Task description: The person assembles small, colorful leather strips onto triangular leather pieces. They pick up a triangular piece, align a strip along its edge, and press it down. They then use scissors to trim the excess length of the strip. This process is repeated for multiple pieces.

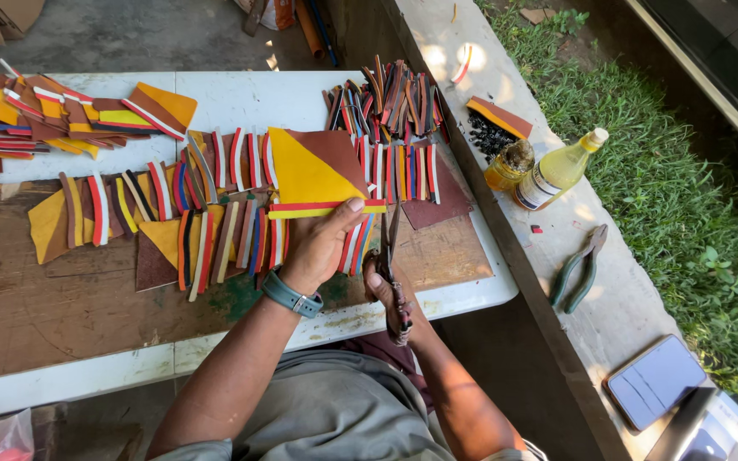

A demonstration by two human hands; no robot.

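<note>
A white tabletop (241, 98) with worn edges carries a brown board (61, 299) that covers most of its near part. Rows of curved leather strips (215, 205) in red, yellow, white and brown lie across the board, with a second heap of strips (36, 115) at the far left and a bundle of dark strips (395, 94) at the far right. A yellow and brown square piece (313, 171) rests on the strips. Beside the tabletop runs a concrete ledge (591, 324) bearing two bottles (548, 175) of yellow liquid, green-handled pliers (581, 266), black beads (489, 137) and a phone (655, 380).
</note>
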